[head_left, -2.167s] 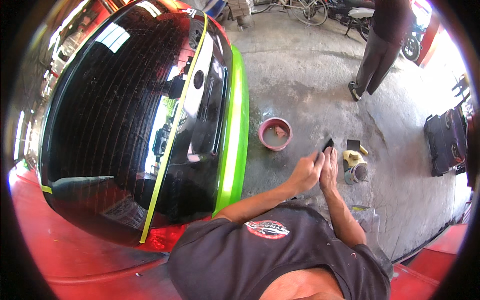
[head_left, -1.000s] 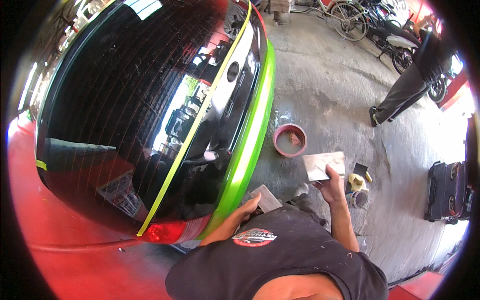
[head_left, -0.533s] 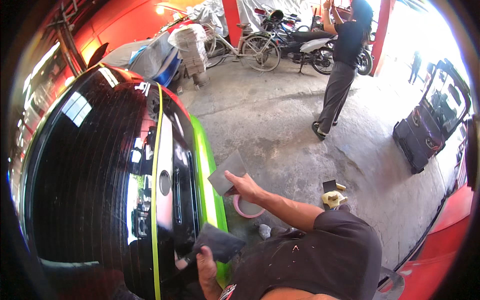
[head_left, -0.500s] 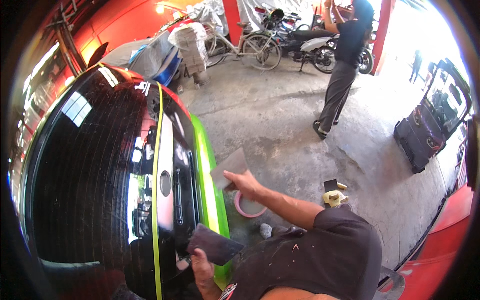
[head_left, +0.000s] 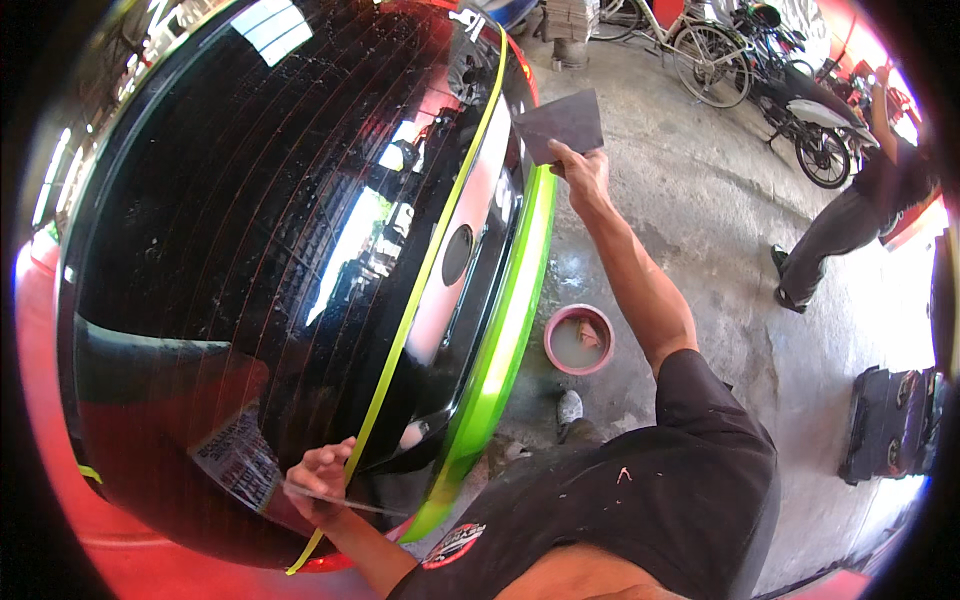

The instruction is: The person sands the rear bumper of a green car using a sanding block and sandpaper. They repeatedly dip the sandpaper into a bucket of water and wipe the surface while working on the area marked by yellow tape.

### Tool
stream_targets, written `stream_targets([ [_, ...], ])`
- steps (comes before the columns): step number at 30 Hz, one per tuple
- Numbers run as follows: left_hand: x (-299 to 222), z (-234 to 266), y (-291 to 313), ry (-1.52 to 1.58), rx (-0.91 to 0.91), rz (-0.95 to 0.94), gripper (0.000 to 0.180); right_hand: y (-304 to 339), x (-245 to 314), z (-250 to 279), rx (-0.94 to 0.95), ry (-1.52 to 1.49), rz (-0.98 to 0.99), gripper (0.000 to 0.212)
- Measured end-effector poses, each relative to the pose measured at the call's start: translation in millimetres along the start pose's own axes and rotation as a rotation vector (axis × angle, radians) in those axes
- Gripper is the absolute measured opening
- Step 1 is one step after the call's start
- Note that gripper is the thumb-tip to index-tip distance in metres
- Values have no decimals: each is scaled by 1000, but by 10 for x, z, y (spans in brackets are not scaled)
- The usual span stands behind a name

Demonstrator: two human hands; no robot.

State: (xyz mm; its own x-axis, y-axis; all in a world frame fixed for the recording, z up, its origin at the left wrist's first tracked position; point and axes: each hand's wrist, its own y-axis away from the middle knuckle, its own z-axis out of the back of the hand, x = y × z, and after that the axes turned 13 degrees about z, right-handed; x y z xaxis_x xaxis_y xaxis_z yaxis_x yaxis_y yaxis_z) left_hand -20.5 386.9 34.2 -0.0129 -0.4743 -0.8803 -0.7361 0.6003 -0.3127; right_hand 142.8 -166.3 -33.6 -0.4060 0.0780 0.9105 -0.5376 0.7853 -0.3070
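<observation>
My right hand (head_left: 585, 180) pinches a dark grey sandpaper sheet (head_left: 565, 122) by its lower edge, thumb on top. That sheet is held out beside the far end of the car's rear. Nearer to me, my left hand (head_left: 320, 485) holds another sandpaper sheet (head_left: 370, 506), seen almost edge-on, over the near side of the car. Between the hands runs the car's tailgate, with a large dark rear window (head_left: 200, 270), a strip of yellow tape (head_left: 402, 345), a round recess (head_left: 457, 254) and a bright green bumper (head_left: 500, 355).
On the floor beside the bumper stands a pink tub (head_left: 552, 352) of cloudy water with a cloth in it. A bicycle (head_left: 712, 65) and a motorbike (head_left: 825, 120) are at the far right. Another person (head_left: 840, 235) stands there; a dark panel (head_left: 885, 425) lies at right.
My view has turned toward the car. My right hand has moved the sheet to the far end of the bumper; my left hand's sheet has tilted edge-on over the near side.
</observation>
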Motion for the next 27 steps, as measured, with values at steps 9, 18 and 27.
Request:
stream_targets([
  [9, 9, 19, 26, 79, -37, 109, 22, -747, -541, -375, -6, -96, -59, 19],
  [18, -19, -1, 8, 47, -47, 130, 27, -969, -668, -382, 57, -173, -168, 13],
  [27, 27, -13, -7, 22, -60, 85, 22, -647, -544, -329, 112, -212, -190, 12],
])
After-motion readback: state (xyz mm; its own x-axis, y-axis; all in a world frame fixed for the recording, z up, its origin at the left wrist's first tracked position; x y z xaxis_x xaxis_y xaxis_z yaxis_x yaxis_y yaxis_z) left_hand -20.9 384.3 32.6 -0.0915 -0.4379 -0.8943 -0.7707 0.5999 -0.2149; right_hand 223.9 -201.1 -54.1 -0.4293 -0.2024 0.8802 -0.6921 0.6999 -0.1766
